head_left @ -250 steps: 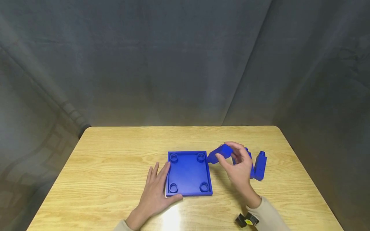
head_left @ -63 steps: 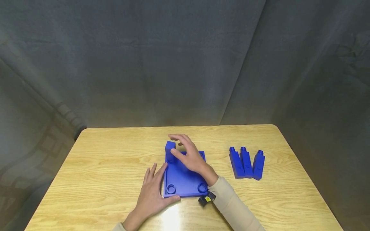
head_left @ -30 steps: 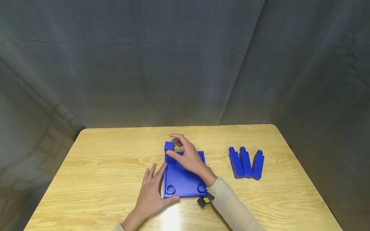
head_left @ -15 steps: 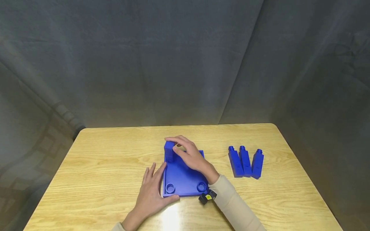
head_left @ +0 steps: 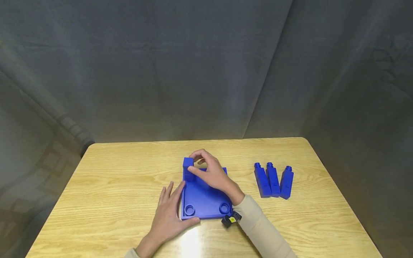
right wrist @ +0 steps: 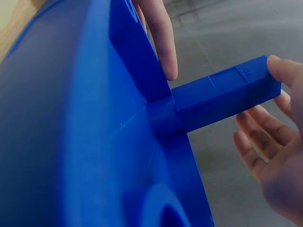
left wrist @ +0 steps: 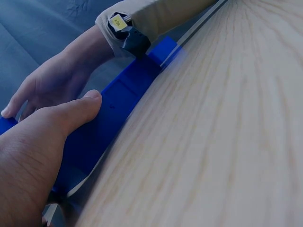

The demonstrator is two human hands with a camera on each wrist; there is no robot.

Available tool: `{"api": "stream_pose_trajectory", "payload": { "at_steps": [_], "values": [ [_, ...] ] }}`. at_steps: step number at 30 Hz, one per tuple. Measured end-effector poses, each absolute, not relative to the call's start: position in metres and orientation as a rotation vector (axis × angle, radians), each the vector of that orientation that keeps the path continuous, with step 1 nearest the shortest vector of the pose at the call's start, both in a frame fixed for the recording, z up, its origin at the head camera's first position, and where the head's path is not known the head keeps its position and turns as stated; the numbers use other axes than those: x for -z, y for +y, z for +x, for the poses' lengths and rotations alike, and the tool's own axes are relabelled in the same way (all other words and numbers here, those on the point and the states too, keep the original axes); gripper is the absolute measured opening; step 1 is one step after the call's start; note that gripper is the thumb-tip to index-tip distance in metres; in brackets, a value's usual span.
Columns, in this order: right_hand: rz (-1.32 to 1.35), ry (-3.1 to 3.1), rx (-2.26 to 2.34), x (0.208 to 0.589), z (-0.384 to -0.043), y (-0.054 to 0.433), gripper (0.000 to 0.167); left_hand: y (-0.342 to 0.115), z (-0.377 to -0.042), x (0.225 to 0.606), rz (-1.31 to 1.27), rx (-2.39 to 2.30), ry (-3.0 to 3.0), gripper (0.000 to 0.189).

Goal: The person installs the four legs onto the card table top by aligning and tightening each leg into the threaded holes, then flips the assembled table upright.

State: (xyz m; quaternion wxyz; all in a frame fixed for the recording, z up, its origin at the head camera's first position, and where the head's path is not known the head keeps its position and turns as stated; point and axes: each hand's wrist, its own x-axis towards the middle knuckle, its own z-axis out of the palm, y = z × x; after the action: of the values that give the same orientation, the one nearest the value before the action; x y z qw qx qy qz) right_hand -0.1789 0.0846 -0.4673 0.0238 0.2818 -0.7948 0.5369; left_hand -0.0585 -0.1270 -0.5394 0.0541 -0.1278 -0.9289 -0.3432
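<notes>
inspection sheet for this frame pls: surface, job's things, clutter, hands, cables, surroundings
Surface: wooden table, light glare at the near edge.
Job's things: blue base plate lies flat, round sockets at its corners; one blue leg stands upright in the far-left socket; three spare blue legs lie side by side to the right.
Clutter: nothing seen.
Hands: right hand grips the upright leg's top; left hand rests flat against the plate's left edge.
Cables: nothing seen; wrist-worn camera only.
Surroundings: dark grey curtain.
</notes>
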Motion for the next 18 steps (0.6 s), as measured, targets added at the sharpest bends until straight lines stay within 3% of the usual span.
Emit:
{"api": "stream_pose_trajectory", "payload": {
  "at_steps": [6,11,18],
  "values": [
    [0.873,-2.480,-1.658,0.4670,-0.1778,0.0855,0.039,-0.1270,-0.0586,0.5405,-0.396,1.040,-2.817,0.129],
    [1.024,-2.430,-1.648,0.4663,-0.1777,0.0879,0.049,-0.1267,-0.0587,0.5410,-0.398,1.040,-2.808,0.129],
    [1.093,-2.429,-1.620,0.4640,-0.1786,0.0887,0.040,-0.1271,-0.0589,0.5411,-0.403,1.031,-2.795,0.129]
  ]
}}
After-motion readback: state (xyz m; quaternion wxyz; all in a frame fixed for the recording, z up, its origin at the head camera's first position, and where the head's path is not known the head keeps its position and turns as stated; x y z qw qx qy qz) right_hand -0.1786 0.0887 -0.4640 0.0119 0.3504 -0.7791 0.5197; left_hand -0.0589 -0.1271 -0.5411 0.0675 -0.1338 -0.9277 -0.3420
